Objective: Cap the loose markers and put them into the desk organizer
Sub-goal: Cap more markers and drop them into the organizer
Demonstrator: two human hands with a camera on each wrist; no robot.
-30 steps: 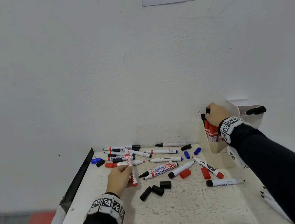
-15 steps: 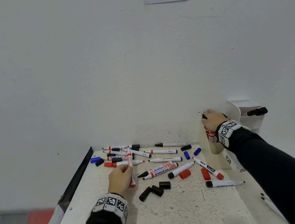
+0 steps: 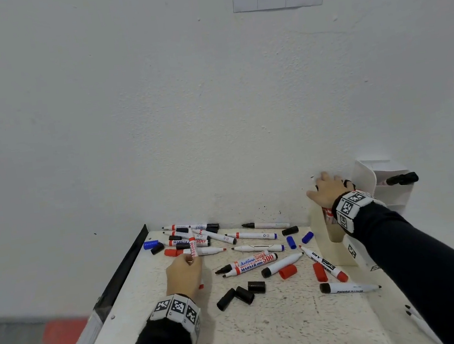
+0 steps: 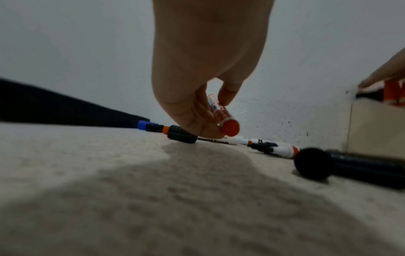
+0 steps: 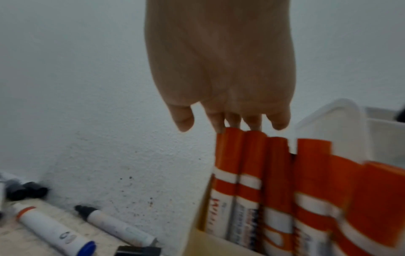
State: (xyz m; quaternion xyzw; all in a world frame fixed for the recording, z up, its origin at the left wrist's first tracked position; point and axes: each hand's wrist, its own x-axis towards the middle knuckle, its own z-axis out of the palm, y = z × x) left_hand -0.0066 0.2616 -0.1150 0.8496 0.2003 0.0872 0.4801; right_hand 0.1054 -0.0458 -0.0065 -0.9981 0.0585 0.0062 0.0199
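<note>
My left hand pinches red marker, lifted off desk, likely ready for capping. My right hand, fingers straight and apart, rests on tops of red markers standing in organizer, likely seating them. Loose markers, black caps, red cap, blue caps clutter desk between hands; matching cap needs picking out.

Head view overlooks the table; wrist views sit close above it.
</note>
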